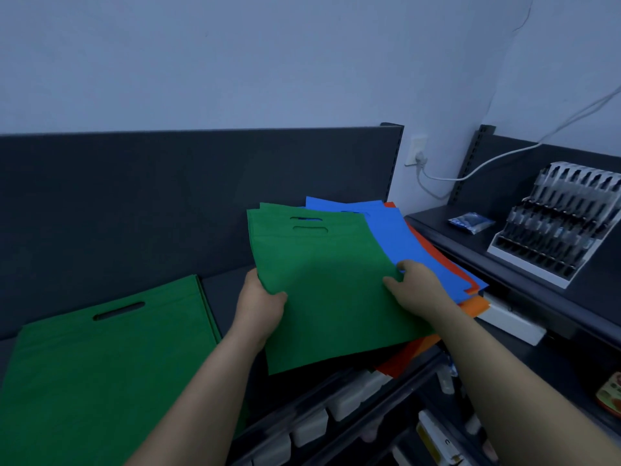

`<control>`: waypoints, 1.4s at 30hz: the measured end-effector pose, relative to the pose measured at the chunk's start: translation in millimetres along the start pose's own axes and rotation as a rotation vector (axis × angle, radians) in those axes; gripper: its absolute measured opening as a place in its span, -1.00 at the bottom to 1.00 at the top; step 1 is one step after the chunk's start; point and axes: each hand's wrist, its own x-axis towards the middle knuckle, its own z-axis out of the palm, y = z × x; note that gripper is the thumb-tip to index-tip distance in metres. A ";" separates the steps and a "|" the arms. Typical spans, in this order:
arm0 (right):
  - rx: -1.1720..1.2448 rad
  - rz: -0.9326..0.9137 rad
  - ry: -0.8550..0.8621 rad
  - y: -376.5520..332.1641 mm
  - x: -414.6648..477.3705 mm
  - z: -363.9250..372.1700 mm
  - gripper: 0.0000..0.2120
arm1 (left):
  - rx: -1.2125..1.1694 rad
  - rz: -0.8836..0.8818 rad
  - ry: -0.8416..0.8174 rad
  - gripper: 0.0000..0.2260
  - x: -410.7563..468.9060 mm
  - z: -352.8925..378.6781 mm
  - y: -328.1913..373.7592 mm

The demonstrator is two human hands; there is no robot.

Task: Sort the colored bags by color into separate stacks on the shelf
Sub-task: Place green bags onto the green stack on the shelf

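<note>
My left hand [260, 306] and right hand [416, 290] pinch the green bag [329, 297] by its sides atop the right pile, mostly hiding the blue bags [396, 237]. The green stack [107, 361] lies left on the shelf [222, 290], partly cut off.

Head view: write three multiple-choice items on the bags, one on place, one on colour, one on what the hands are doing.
1. Where does the sorted green stack lie from the mixed pile?
A. left
B. right
C. on top of it
2. Which colour shows just under the mixed pile's green bags?
A. yellow
B. blue
C. white
3. The left hand and right hand:
A. hang idle
B. press the wall
C. grip the green bags

Key: 1 A, the stack fills the shelf's left side; 2 B, blue bags fan out beneath; 3 C, each hand pinches one side edge.
</note>
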 end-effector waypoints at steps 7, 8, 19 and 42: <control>0.054 -0.105 0.114 -30.7 -5.6 12.8 -0.52 | 0.031 0.042 0.115 -0.57 -17.4 -36.0 5.2; 0.055 -0.122 0.122 -37.5 -9.4 16.9 -0.54 | 0.030 0.044 0.132 -0.57 -21.5 -43.9 5.5; 0.083 -0.284 0.079 -135.4 -79.7 75.6 -0.55 | 0.080 -0.016 0.293 -0.60 -81.9 -169.3 -18.2; -0.121 -0.525 0.280 -151.4 -102.0 95.3 -0.72 | 0.717 -0.035 0.335 -0.45 -92.7 -213.9 -34.9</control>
